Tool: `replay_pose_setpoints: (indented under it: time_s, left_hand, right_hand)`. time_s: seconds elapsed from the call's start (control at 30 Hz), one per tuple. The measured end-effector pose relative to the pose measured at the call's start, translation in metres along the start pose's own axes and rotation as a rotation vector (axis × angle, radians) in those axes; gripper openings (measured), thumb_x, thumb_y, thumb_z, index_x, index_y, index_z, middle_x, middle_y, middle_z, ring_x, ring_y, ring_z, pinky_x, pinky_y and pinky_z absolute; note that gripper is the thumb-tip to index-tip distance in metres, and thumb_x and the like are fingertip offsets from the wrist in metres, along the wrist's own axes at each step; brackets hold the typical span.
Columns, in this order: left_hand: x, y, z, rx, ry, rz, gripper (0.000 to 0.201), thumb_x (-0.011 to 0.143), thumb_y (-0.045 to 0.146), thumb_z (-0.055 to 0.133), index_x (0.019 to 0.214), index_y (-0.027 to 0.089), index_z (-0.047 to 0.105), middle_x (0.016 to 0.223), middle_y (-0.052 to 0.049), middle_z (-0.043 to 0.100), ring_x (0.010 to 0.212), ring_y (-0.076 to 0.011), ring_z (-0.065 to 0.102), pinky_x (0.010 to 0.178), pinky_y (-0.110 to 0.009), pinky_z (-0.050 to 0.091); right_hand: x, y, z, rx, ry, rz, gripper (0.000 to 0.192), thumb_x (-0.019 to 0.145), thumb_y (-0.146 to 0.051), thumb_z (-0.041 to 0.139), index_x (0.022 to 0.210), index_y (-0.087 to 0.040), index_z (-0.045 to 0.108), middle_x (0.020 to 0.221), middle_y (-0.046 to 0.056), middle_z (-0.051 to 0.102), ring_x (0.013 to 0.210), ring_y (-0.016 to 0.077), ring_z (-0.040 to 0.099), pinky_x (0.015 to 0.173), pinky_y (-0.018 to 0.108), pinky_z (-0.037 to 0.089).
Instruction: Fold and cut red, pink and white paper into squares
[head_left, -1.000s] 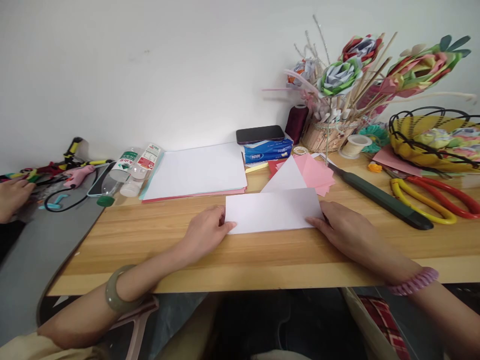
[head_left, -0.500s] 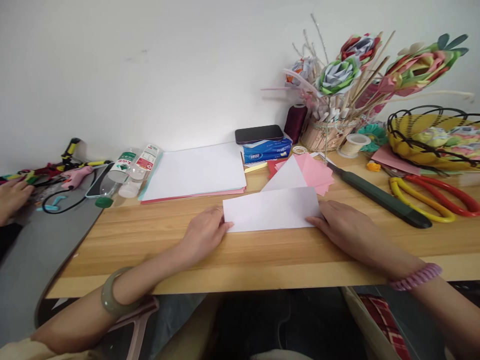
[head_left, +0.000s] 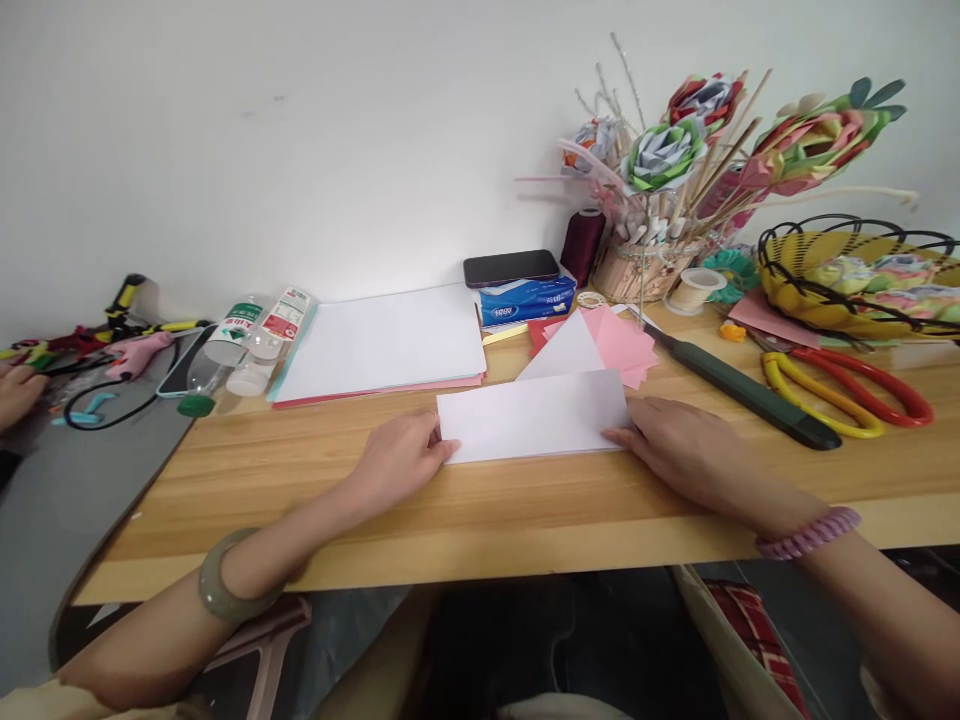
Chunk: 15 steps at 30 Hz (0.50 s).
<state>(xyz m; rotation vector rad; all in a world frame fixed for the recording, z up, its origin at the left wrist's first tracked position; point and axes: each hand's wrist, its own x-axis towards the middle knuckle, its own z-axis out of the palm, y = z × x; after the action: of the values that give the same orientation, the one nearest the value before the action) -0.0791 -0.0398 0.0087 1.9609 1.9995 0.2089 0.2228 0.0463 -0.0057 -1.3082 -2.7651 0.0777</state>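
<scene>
A white sheet of paper (head_left: pixel 529 418), folded into a long strip, is held low over the front of the wooden table (head_left: pixel 300 525). My left hand (head_left: pixel 401 455) pinches its left end, thumb in front and fingers behind. On the right end, my right hand (head_left: pixel 664 445) grips it the same way, with most fingers hidden behind the paper. Just beyond the strip lie a white paper triangle (head_left: pixel 564 348) and pink paper pieces (head_left: pixel 621 345). A stack of paper (head_left: pixel 382 340) with a white sheet on top lies further left.
A dark green-handled knife (head_left: pixel 750 393) and red-and-yellow-handled scissors (head_left: pixel 825 400) lie right. Behind stand a phone (head_left: pixel 511 267) on a blue tissue pack (head_left: pixel 525 302), a pot of paper flowers (head_left: pixel 645 265) and a yellow basket (head_left: pixel 787 300). Plastic bottles (head_left: pixel 214 365) and another person's hand (head_left: pixel 19 393) are left.
The view has shifted slightly, so everything sits a little further left in the picture. Both hands keep their hold on the folded paper, which looks almost unchanged.
</scene>
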Motion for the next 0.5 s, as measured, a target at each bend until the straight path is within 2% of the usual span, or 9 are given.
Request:
replay_pose_setpoints:
  time_s: [0.1, 0.17, 0.23, 0.3, 0.33, 0.4, 0.47, 0.5]
  left_hand:
    - [-0.001, -0.003, 0.004, 0.043, 0.008, -0.024, 0.022, 0.088, 0.036, 0.047, 0.073, 0.021, 0.05, 0.077, -0.004, 0.061, 0.075, -0.0243, 0.06, 0.062, -0.031, 0.039]
    - [-0.001, -0.008, 0.01, 0.063, 0.08, -0.009, 0.02, 0.088, 0.038, 0.05, 0.08, 0.02, 0.05, 0.085, -0.005, 0.06, 0.08, -0.0246, 0.059, 0.067, -0.033, 0.043]
    - [-0.001, -0.014, 0.015, 0.073, 0.232, 0.093, 0.024, 0.086, 0.038, 0.057, 0.097, 0.016, 0.052, 0.106, -0.012, 0.057, 0.098, -0.0282, 0.056, 0.081, -0.041, 0.046]
    - [0.001, -0.018, 0.016, 0.092, 0.341, 0.287, 0.033, 0.087, 0.03, 0.057, 0.116, 0.015, 0.05, 0.13, -0.018, 0.046, 0.125, -0.0329, 0.041, 0.101, -0.052, 0.034]
    - [0.003, -0.019, 0.014, 0.101, 0.318, 0.418, 0.035, 0.09, 0.025, 0.053, 0.124, 0.018, 0.049, 0.138, -0.016, 0.041, 0.134, -0.0325, 0.031, 0.107, -0.055, 0.023]
    - [0.007, -0.015, 0.007, 0.103, 0.12, 0.671, 0.041, 0.095, 0.016, 0.04, 0.133, 0.03, 0.046, 0.144, -0.007, 0.041, 0.141, -0.0269, 0.021, 0.113, -0.055, 0.009]
    - [0.013, -0.007, -0.002, 0.094, -0.112, 0.814, 0.048, 0.096, 0.011, 0.032, 0.135, 0.037, 0.044, 0.143, -0.001, 0.046, 0.14, -0.0208, 0.028, 0.114, -0.051, 0.009]
    - [0.016, -0.002, -0.007, 0.094, -0.174, 0.837, 0.049, 0.096, 0.01, 0.031, 0.134, 0.038, 0.045, 0.141, 0.0, 0.048, 0.137, -0.0195, 0.034, 0.114, -0.049, 0.012]
  right_hand:
    - [0.0, -0.001, -0.001, -0.011, -0.017, 0.019, 0.027, 0.09, -0.042, 0.037, 0.076, -0.021, 0.048, 0.079, 0.01, 0.065, 0.075, 0.0244, 0.061, 0.066, 0.034, 0.041]
    - [0.0, -0.002, -0.002, -0.021, -0.027, 0.029, 0.027, 0.09, -0.041, 0.037, 0.077, -0.021, 0.048, 0.078, 0.011, 0.064, 0.074, 0.0251, 0.061, 0.066, 0.035, 0.041]
    - [0.001, -0.002, -0.002, -0.028, -0.038, 0.029, 0.026, 0.091, -0.041, 0.038, 0.078, -0.02, 0.048, 0.08, 0.012, 0.065, 0.076, 0.0257, 0.061, 0.067, 0.035, 0.041]
    - [0.001, -0.003, -0.003, -0.035, -0.049, 0.027, 0.025, 0.091, -0.039, 0.038, 0.078, -0.02, 0.048, 0.082, 0.012, 0.065, 0.078, 0.0259, 0.061, 0.069, 0.036, 0.041]
    - [0.002, -0.004, -0.004, -0.04, -0.052, 0.029, 0.025, 0.091, -0.039, 0.038, 0.077, -0.02, 0.049, 0.082, 0.012, 0.065, 0.078, 0.0259, 0.062, 0.069, 0.035, 0.041]
    - [0.002, -0.005, -0.006, -0.051, -0.059, 0.034, 0.025, 0.091, -0.038, 0.038, 0.076, -0.02, 0.049, 0.081, 0.011, 0.066, 0.076, 0.0256, 0.062, 0.067, 0.035, 0.04]
    - [0.003, -0.006, -0.009, -0.056, -0.068, 0.034, 0.026, 0.091, -0.038, 0.038, 0.076, -0.02, 0.05, 0.08, 0.009, 0.066, 0.075, 0.0247, 0.062, 0.066, 0.035, 0.04]
    - [0.003, -0.007, -0.01, -0.056, -0.071, 0.031, 0.027, 0.092, -0.038, 0.038, 0.077, -0.02, 0.051, 0.081, 0.009, 0.066, 0.075, 0.0244, 0.062, 0.066, 0.034, 0.04]
